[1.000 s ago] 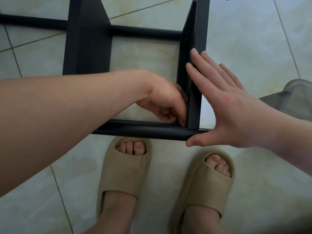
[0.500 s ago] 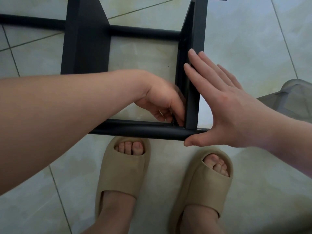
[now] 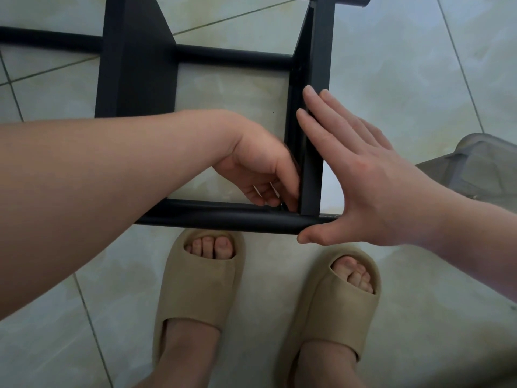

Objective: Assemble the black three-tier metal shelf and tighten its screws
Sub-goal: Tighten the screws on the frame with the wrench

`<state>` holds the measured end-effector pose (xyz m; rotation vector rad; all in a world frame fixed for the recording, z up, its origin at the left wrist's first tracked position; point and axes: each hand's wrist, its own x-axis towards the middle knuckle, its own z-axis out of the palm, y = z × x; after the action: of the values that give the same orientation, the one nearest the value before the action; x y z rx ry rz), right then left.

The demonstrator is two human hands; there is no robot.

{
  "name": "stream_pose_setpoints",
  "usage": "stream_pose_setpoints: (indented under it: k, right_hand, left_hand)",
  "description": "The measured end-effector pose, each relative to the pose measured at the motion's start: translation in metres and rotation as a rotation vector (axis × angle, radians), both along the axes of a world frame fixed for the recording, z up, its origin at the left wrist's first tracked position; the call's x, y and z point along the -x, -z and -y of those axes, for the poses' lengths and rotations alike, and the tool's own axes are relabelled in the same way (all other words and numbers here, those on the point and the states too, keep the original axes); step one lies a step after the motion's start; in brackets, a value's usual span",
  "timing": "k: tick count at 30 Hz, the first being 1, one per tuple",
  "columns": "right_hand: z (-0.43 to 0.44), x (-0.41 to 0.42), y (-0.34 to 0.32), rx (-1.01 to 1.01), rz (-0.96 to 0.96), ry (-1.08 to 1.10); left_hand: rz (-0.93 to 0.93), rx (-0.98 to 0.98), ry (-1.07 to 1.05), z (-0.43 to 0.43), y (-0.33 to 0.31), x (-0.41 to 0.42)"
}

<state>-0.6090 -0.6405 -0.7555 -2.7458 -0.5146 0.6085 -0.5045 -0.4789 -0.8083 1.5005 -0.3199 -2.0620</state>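
Note:
The black metal shelf [image 3: 140,79] lies on its side on the tiled floor, its tiers standing as upright panels joined by round tubes. My left hand [image 3: 263,175] reaches inside the frame, fingers curled and pinching something small at the corner where the right panel [image 3: 313,152] meets the near tube [image 3: 223,217]; the thing it pinches is hidden by the fingers. My right hand [image 3: 361,175] lies flat with straight fingers against the outer face of that panel, thumb under the tube's end.
My two feet in beige slides [image 3: 201,278] stand just in front of the near tube. A grey translucent plastic container [image 3: 481,166] sits at the right edge. Pale floor tiles surround the shelf.
Almost nothing has moved. My left fingers shift slightly at the corner joint while the right hand keeps pressing the panel.

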Motion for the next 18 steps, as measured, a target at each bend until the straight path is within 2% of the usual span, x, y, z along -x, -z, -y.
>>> stream_pose_setpoints:
  k: [4, 18]
  right_hand:
    - [-0.0004, 0.0005, 0.0008, 0.002, 0.008, 0.001]
    - [0.0003, 0.0010, 0.0013, 0.000, 0.022, 0.001]
  left_hand:
    - [0.036, -0.010, -0.023, 0.0019, 0.0044, 0.0045]
    - [-0.056, 0.002, -0.013, -0.0027, 0.0007, 0.0011]
